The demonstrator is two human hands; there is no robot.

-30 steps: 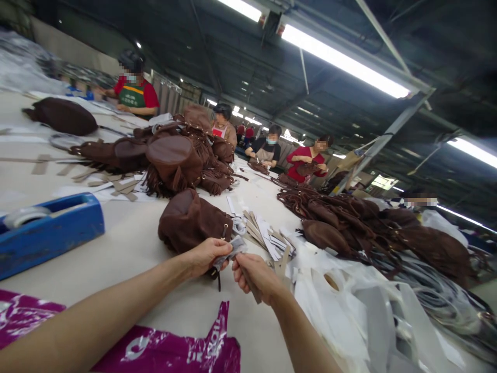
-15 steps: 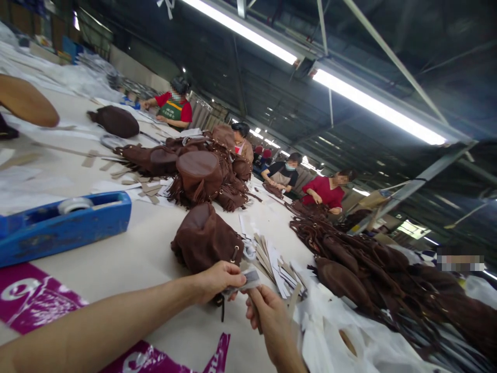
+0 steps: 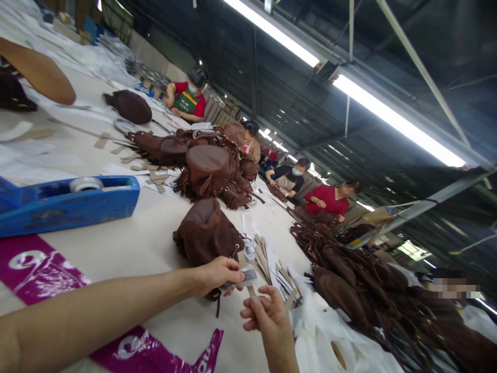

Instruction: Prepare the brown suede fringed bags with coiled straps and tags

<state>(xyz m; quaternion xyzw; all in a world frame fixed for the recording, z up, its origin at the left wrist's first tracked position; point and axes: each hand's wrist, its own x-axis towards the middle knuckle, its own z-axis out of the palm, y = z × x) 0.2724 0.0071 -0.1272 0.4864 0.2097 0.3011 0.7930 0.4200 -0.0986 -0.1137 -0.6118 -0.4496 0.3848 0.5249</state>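
My left hand (image 3: 218,275) pinches a small, clear-grey plastic piece (image 3: 247,276) between thumb and fingers. A short beige strip (image 3: 251,291) pokes out below it, towards my right hand. Just right of the strip, my right hand (image 3: 268,314) has loosely curled fingers set apart, with nothing visibly gripped. Behind my left hand sits a dark brown leather drawstring bag (image 3: 207,233), its lower front partly hidden by that hand. Loose beige and white strips (image 3: 267,264) lie on the table beyond my hands.
A blue tape dispenser (image 3: 77,204) stands at left above a purple printed plastic sheet (image 3: 42,269). Brown bags (image 3: 207,166) are heaped farther back. More brown leather pieces (image 3: 349,290) and white plastic wrapping (image 3: 330,331) lie at right. Several people, one in a red top (image 3: 328,202), work along the table.
My right hand has let go of the strip and drawn slightly down, its fingers spreading. My left hand still holds the plastic piece. The view has shifted slightly.
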